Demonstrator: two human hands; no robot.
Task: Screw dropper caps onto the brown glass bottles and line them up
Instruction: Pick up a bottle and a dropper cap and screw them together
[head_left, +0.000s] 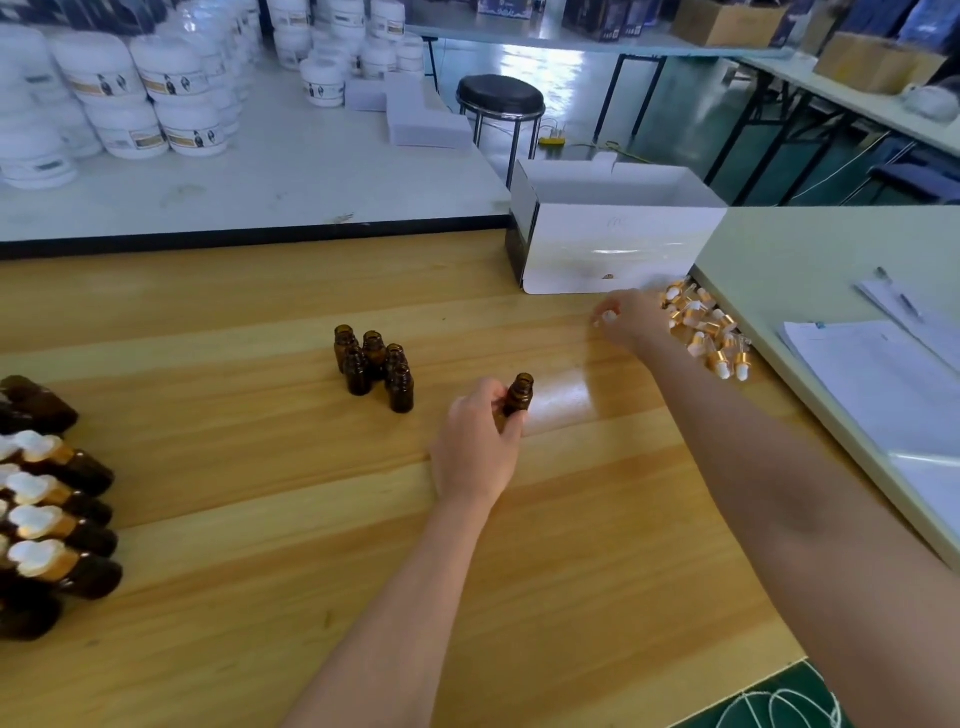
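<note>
Left grip holds a brown bottle, right grip pinches a dropper cap beside the cap pile.

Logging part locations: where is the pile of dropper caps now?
Head view: the pile of dropper caps lies far right on the wooden table, against the edge of the pale green table, in front of the white box and beside the right hand.

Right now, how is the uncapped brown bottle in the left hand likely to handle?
The brown bottle looks like rigid glass: probably hard, breakable if dropped. It is likely light, since the left hand merely pinches it. Round-sided, it would probably roll if laid on the table.
</note>
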